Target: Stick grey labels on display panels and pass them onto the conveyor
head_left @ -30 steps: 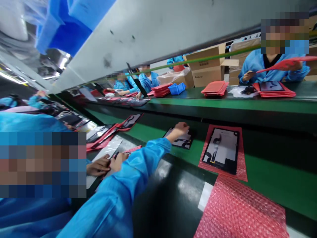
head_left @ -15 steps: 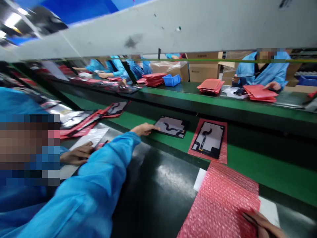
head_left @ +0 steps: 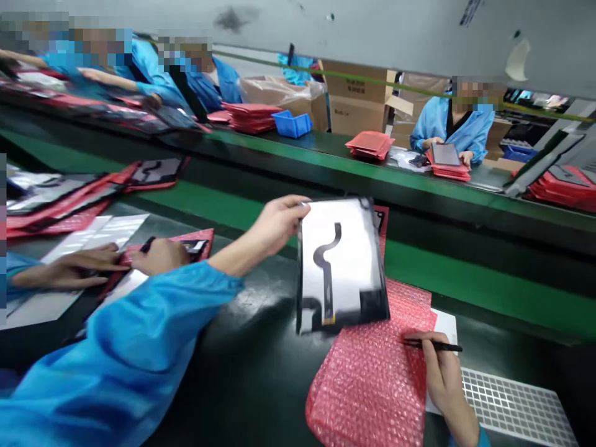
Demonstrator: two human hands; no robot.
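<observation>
My left hand (head_left: 277, 230) grips a tablet screen panel (head_left: 351, 261) by its upper left edge, thumb on the face. The panel has a pale back, black borders and a dark curved flex cable, and is held up above the bench. My right hand (head_left: 444, 379) pinches black tweezers (head_left: 449, 346), their tips over a pink bubble-wrap bag (head_left: 367, 379). This bag lies on the dark bench, partly over a white sheet (head_left: 446, 324). Behind the raised panel, another panel in pink wrap (head_left: 382, 223) is mostly hidden on the green belt.
A white gridded sheet (head_left: 516, 403) lies right of my right hand. At left, a co-worker's hands (head_left: 158, 256) work over a pink-wrapped piece; wrapped panels (head_left: 153, 172) lie beyond. Across the belt are pink stacks (head_left: 370, 144), a blue bin (head_left: 292, 124) and seated co-workers. A grey beam (head_left: 395, 37) crosses above.
My left hand has lifted the panel off the green belt and brought it right and nearer, turned upright. The right hand with tweezers shows more fully. The view has shifted.
</observation>
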